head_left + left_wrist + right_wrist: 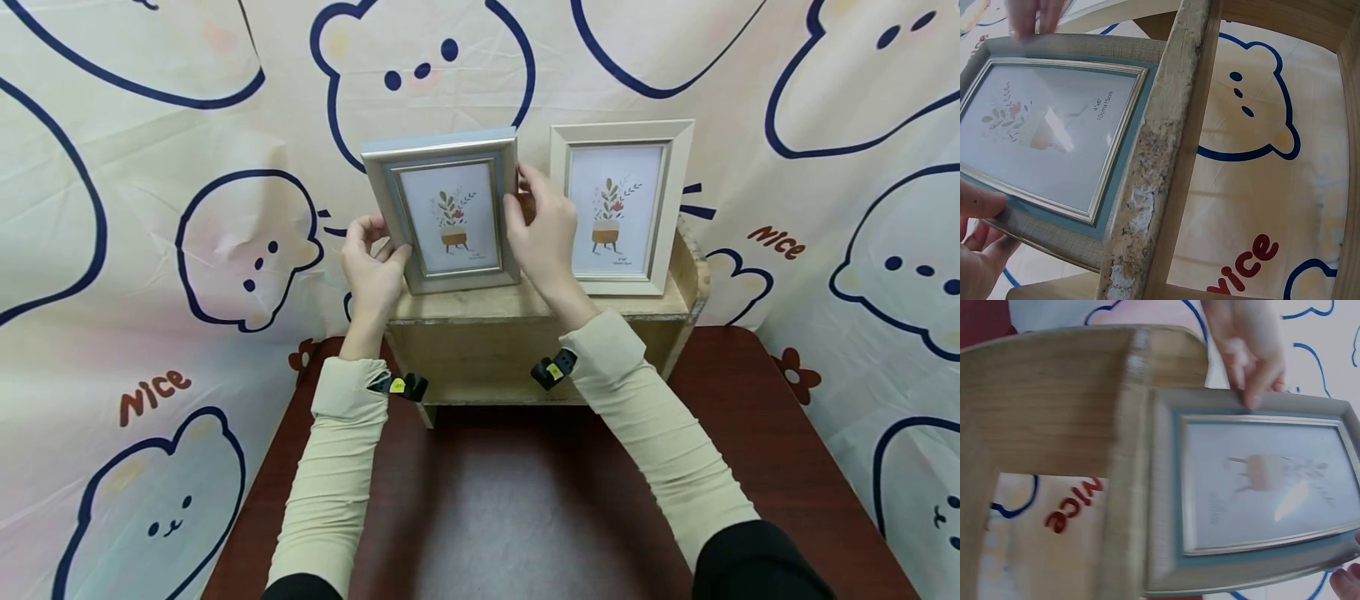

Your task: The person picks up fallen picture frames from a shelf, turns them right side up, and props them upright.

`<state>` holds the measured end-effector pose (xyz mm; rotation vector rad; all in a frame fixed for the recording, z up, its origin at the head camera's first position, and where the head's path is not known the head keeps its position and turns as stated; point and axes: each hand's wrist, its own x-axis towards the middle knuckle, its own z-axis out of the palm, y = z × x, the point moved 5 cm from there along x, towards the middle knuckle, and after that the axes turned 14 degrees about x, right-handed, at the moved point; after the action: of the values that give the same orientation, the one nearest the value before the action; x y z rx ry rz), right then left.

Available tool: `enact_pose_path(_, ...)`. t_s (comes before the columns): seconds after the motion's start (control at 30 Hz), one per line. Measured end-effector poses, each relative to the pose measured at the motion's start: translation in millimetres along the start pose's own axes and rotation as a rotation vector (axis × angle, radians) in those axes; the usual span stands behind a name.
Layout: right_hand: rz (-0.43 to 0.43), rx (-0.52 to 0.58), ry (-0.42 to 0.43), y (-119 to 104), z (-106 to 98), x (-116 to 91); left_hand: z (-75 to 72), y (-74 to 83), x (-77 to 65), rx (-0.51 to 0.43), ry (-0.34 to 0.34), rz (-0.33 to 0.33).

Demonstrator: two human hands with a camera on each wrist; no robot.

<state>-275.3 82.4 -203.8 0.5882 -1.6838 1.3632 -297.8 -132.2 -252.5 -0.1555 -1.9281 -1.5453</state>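
A grey-beige picture frame (382, 200) with a blue-green inner border and a potted-plant print stands, slightly tilted, on the left part of a small wooden shelf (480, 308). My left hand (375, 271) pinches its left side, thumb on the front and fingers behind. On the opposite side, my right hand (543, 229) holds the right edge between thumb and fingers; some of those fingers are hidden. A cream picture frame (678, 208) with a similar print stands upright on the shelf's right part, partly behind my right hand.
The shelf stands on a dark red-brown table (510, 500) and has a raised right side panel (693, 262). Its front edge (1154, 150) looks worn in the left wrist view. A cloth backdrop (247, 242) with bear drawings surrounds the table at the back and sides.
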Motion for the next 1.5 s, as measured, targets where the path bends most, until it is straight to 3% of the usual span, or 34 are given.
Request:
enact_pose_path(0.1, -0.005, 0.039, 0.025, -8.1, -3.7, 12.2, -0.1, 0.5, -0.3, -0.001, 0.002, 0.003)
enact_pose_path(0.37, -0.055, 0.013, 0.041, -21.0, -7.0, 31.8, -0.5, 1.2, -0.3, 0.018, 0.007, 0.012)
enact_pose_path(0.63, -0.018, -0.004, 0.045, -20.5, -4.8, 35.5, -2.3, 1.9, -2.8, 0.016, -0.013, 0.025)
enact_pose_path(1.27, 0.054, -0.068, -0.002, -12.1, 0.4, 45.5, -7.8, 9.2, -19.3, 0.069, -0.013, 0.148)
enact_pose_path(1.5, 0.041, -0.079, -0.016, -10.5, 0.2, 49.0, -7.0, 15.7, -28.3, 0.095, -0.011, 0.199)
